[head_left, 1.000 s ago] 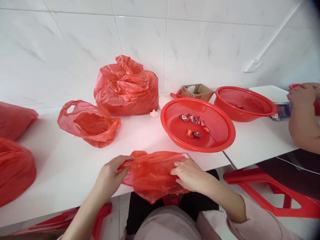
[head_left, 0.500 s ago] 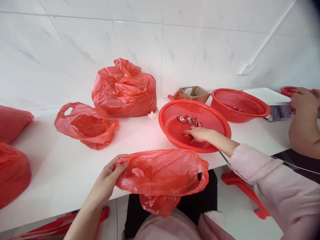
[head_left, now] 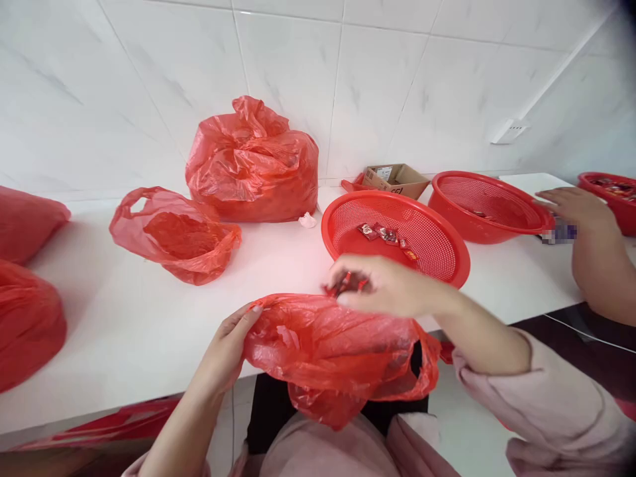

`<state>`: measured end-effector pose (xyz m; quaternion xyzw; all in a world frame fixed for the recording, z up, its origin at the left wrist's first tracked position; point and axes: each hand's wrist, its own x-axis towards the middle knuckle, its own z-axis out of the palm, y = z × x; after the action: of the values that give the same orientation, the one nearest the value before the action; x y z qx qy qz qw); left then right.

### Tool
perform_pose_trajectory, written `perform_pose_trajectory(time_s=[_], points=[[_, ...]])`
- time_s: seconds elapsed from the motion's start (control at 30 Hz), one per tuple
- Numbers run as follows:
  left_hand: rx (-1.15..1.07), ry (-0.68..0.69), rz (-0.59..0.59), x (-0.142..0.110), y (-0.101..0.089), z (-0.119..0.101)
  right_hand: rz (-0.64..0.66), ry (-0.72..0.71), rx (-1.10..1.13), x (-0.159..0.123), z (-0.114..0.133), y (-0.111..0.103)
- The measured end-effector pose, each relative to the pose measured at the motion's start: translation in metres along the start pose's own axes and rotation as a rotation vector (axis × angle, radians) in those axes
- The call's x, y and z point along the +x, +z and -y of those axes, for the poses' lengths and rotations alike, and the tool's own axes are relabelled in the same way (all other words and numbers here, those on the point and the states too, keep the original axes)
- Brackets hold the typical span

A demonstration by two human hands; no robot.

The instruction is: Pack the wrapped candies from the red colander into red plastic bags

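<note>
My left hand (head_left: 231, 348) pinches the left edge of a red plastic bag (head_left: 328, 361), which hangs with its mouth spread at the table's front edge, partly over my lap. Above the bag's far rim is my right hand (head_left: 380, 285), curled around a few small wrapped candies (head_left: 350, 283) in dark red wrappers. Just behind that hand stands a red plastic colander (head_left: 338, 222), where several more wrapped candies (head_left: 387, 236) lie on the bottom. My right hand and forearm cover the colander's near rim.
A full red bag (head_left: 253, 172) leans by the wall, with an opened red bag (head_left: 171, 245) before it. More red bags (head_left: 30, 318) sit at left. A cardboard box (head_left: 397, 180) and second colander (head_left: 481, 192) stand right, near another person's hand (head_left: 579, 209).
My right hand let go of the bag, reached into the colander, and came back over the bag with candies. The bag's mouth has spread wider. The other person's hand moved left toward the second colander.
</note>
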<state>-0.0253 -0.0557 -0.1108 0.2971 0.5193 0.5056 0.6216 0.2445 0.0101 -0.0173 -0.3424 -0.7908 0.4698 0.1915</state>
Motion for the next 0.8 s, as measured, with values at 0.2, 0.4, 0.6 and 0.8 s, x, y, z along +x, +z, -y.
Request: perform_pose_trajectory(time_s=[0.2, 0.4, 0.6, 0.8], points=[[-0.087, -0.012, -0.076, -0.002, 0.004, 0.008, 0.021, 0.071, -0.352, 0.001, -0.006, 0.068], [-0.220, -0.043, -0.151, -0.006, -0.011, 0.006, 0.111, 0.132, -0.672, -0.006, -0.034, 0.064], [-0.583, -0.133, -0.232, -0.010, -0.021, -0.017, 0.186, 0.217, -0.844, -0.025, -0.036, 0.066], [-0.479, -0.132, -0.238, -0.014, -0.018, -0.020, 0.060, -0.133, -0.307, -0.005, -0.009, -0.011]])
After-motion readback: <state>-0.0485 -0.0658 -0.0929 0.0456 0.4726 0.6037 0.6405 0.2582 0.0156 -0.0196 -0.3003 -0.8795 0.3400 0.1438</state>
